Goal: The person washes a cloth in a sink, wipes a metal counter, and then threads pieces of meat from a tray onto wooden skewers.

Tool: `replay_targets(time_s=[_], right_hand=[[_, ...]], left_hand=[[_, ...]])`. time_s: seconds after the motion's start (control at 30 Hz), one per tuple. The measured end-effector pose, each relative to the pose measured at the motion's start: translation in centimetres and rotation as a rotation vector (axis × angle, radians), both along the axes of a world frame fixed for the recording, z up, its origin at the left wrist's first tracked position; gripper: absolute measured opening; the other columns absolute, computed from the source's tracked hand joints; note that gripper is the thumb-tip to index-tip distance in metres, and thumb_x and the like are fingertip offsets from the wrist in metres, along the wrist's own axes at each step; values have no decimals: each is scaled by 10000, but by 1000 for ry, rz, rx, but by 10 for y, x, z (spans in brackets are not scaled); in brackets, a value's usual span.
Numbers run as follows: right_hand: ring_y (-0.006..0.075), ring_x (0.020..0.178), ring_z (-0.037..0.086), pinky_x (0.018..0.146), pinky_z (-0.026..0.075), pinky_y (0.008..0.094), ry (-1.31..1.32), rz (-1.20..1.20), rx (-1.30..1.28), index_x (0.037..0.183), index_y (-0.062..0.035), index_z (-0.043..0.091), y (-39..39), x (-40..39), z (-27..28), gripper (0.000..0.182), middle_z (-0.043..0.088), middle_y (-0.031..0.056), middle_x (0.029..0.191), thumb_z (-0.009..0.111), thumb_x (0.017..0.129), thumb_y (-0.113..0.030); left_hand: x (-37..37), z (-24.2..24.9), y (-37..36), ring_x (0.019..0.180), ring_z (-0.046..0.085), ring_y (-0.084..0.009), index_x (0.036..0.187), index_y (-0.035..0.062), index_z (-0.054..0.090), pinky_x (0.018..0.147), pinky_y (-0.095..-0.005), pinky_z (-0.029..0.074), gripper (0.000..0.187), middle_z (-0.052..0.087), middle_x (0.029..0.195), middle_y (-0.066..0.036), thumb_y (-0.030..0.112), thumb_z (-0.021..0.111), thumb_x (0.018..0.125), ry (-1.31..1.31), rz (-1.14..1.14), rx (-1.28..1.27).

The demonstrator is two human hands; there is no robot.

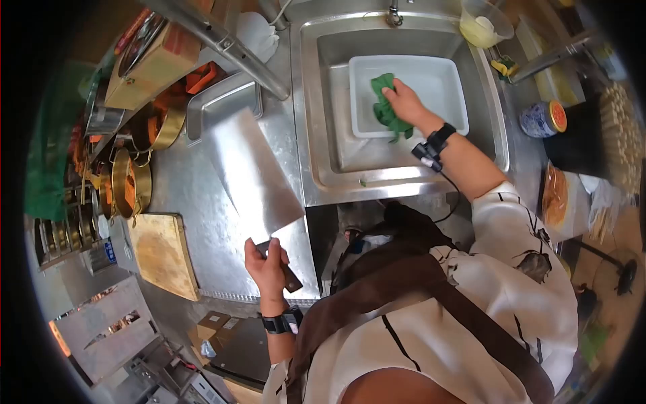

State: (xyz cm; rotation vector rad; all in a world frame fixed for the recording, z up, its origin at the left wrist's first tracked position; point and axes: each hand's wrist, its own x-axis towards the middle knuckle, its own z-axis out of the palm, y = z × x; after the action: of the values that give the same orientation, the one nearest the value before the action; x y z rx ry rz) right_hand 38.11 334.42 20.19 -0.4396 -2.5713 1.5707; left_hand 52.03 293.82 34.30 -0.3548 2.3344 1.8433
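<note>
A large cleaver [252, 175] is in my left hand [267, 269], whose fingers are wrapped round its dark handle; the broad blade points up and to the left over the steel counter. Over in the sink, my right hand [406, 102] grips a bunch of green leaves [385, 108]. The leaves hang over a white rectangular tub [444, 97] that sits inside the steel sink [404, 176]. Part of the leaves is hidden under my fingers.
Left of the counter [182, 182] stand a wooden cutting board [165, 256], brass pots [131, 183] and a metal tray [215, 101]. A steel pole [229, 47] crosses above. On the right are a blue-and-white jar [538, 120] and a plastic container [481, 27].
</note>
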Motion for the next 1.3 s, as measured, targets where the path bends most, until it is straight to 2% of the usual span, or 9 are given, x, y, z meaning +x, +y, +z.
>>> replay_targets(time_s=[0.1,0.2,0.43,0.53,0.67,0.8,1.0,1.23,1.3], right_hand=[[402,1071,534,931,423,426,-329,-18,454,1198,76,478,44,-13,-23,488,571,258,1132,532,876,-286],[397,1138,501,980,399,403,-548,181,484,1301,71,394,89,-23,-25,588,528,257,1217,566,854,-270],[395,1279,343,1067,307,405,399,-16,545,1347,41,318,104,-78,5,605,357,269,1371,588,825,-105],[413,1272,339,1073,296,411,468,-180,508,1341,41,318,81,-114,13,611,354,270,1367,582,798,-50],[398,1293,323,1088,263,424,403,-34,466,1335,35,346,64,-130,20,601,363,255,1371,565,782,-52],[355,1285,356,1067,294,445,324,82,788,1274,14,467,54,-113,-9,521,427,178,1357,582,786,-125],[374,1310,294,1039,319,502,-375,245,512,1328,-125,446,66,-9,-81,543,283,172,1442,531,792,-130],[519,1287,251,1035,335,502,-543,100,563,1410,-185,315,106,-5,-153,638,121,227,1491,490,803,-93],[525,1271,277,1043,294,542,-711,311,680,1369,-181,399,77,-12,-154,557,209,195,1473,456,822,-91]], left_hand=[[10,-20,-8,446,476,-96,881,41,466,422,-219,374,103,506,540,-28,49,568,880,-55,73,9],[19,-45,-16,437,470,-102,858,53,459,421,-220,384,100,512,541,-33,60,554,888,-120,199,55],[8,-84,0,485,492,-129,807,54,436,453,-257,419,141,501,610,-44,66,554,882,-50,509,238],[-8,-105,-1,512,508,-140,792,43,455,477,-266,430,137,522,662,-66,72,553,883,-21,562,306],[-31,-115,-7,599,571,-162,814,0,481,539,-290,483,149,575,739,-95,95,580,871,-141,535,97],[-45,-101,-10,665,632,-169,908,-95,554,494,-248,494,250,628,800,-138,146,600,863,-437,356,-194],[-68,-64,-15,560,618,-150,948,-105,579,473,-230,477,293,641,754,-128,179,575,877,-440,34,-501],[-126,-37,94,751,618,-145,1080,-32,540,651,-242,482,222,649,924,-111,101,560,903,-215,-366,58],[-142,-46,130,776,618,-149,1095,-21,538,670,-253,484,237,645,941,-99,113,564,902,-234,-490,93]])
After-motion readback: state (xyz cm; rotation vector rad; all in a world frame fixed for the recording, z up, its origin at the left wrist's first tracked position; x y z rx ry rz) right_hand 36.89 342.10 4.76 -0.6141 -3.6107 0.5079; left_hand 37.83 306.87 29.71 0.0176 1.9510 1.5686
